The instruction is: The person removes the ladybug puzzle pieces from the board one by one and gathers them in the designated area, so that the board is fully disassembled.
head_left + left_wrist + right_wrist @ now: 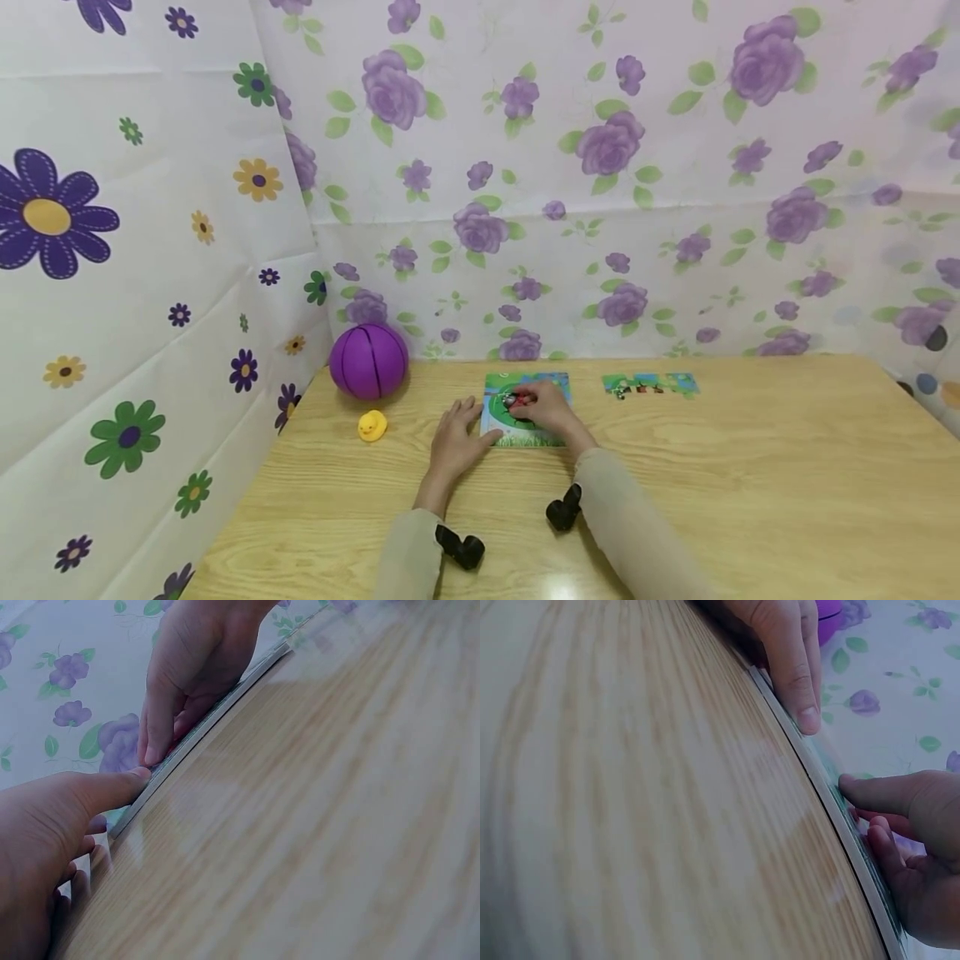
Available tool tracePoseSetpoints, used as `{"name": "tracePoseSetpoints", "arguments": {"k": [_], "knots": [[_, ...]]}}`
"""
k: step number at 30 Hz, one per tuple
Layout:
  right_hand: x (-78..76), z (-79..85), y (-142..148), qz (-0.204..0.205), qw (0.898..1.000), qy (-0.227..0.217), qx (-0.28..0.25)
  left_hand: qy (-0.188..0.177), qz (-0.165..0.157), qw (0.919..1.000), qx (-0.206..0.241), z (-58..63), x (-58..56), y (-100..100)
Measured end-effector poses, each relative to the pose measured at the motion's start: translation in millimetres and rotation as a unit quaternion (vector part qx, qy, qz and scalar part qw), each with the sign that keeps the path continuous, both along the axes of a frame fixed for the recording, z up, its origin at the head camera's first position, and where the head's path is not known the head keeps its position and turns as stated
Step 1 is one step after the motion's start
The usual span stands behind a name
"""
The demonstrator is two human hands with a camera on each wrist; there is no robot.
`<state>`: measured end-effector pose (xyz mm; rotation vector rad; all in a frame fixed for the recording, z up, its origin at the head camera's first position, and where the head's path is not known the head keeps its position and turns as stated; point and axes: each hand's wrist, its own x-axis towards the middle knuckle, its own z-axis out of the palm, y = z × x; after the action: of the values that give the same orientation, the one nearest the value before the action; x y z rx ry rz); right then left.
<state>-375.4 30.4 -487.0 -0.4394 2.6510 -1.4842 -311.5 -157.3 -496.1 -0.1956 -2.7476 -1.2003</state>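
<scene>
A flat picture board with a green leaf and grass print lies on the table. My left hand rests at its left side, thumb on the near left corner and fingers spread along the edge. Over the middle of the board, my right hand pinches a small red ladybug piece between thumb and fingers, low against the surface. The fingers partly cover the piece. In the left wrist view the left thumb touches the board's edge, close to the right fingertips.
To the right of the board lies a strip of colourful picture pieces. A purple ball stands at the table's back left corner, with a yellow toy duck in front of it. Flowered cloth hangs behind the wooden table.
</scene>
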Motion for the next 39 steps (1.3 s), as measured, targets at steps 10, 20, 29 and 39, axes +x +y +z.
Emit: {"name": "tracePoseSetpoints", "arguments": {"k": [10, 20, 29, 39], "knots": [[4.8, 9.5, -5, -0.006, 1.0, -0.014, 0.01, 0.003, -0.001, 1.0, 0.002, 1.9, -0.2, -1], [5.7, 11.8, -8, -0.01, 0.999, -0.026, 0.017, 0.002, 0.001, 1.0, 0.007, 2.1, 0.6, -2], [6.2, 8.5, -8, -0.015, 0.998, -0.045, -0.029, 0.003, 0.001, 1.0, 0.009, 1.7, 0.5, -1], [5.2, 3.9, -7, -0.019, 0.995, -0.065, -0.07, 0.006, -0.004, 0.9999, 0.008, 1.4, -0.7, -1]]}}
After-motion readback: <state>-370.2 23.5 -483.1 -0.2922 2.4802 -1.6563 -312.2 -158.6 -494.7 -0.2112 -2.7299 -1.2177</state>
